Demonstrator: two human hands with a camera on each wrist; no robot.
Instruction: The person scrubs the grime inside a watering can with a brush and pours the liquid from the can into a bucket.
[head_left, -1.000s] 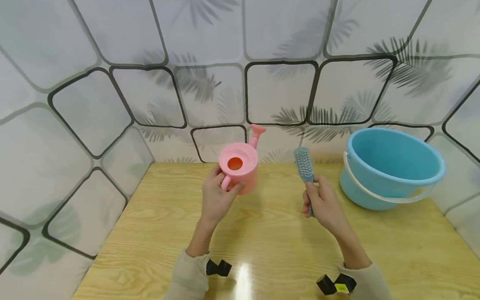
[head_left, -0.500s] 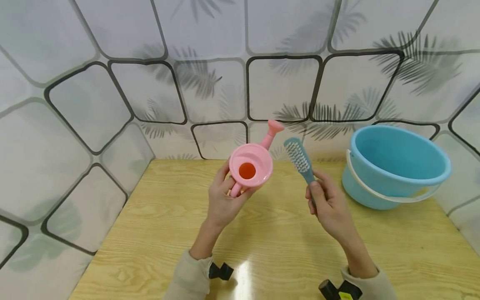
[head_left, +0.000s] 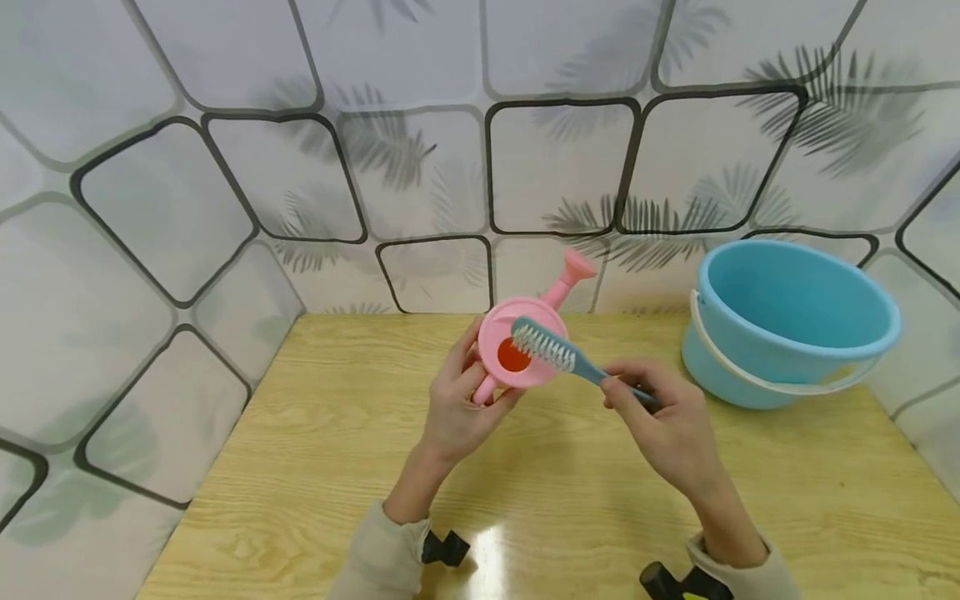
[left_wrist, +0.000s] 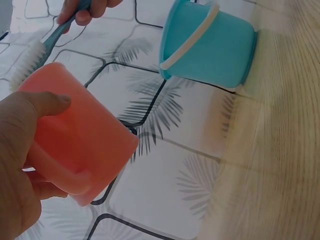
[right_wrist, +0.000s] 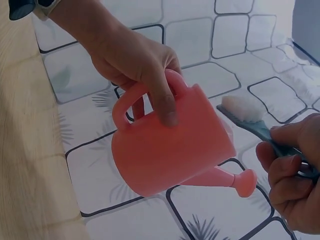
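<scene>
My left hand grips a small pink watering can by its handle, with the thumb pressed along its side. The can is tilted, its round opening facing up toward me and its spout pointing to the back right. A blue-grey scrub brush with white bristles is held by its handle in my right hand. In the head view the brush head overlaps the can's top, near the orange-looking opening. From the right wrist view, the bristles sit just beyond the can's rim, facing upward.
A light blue bucket with a white handle stands at the back right of the wooden table. Behind the table and along its left side runs a wall covering patterned with rounded outlines and grey leaves.
The watering can has moved right and tipped so its opening faces me more. The right hand has swung the brush leftward from upright to nearly sideways, over the can's top.
</scene>
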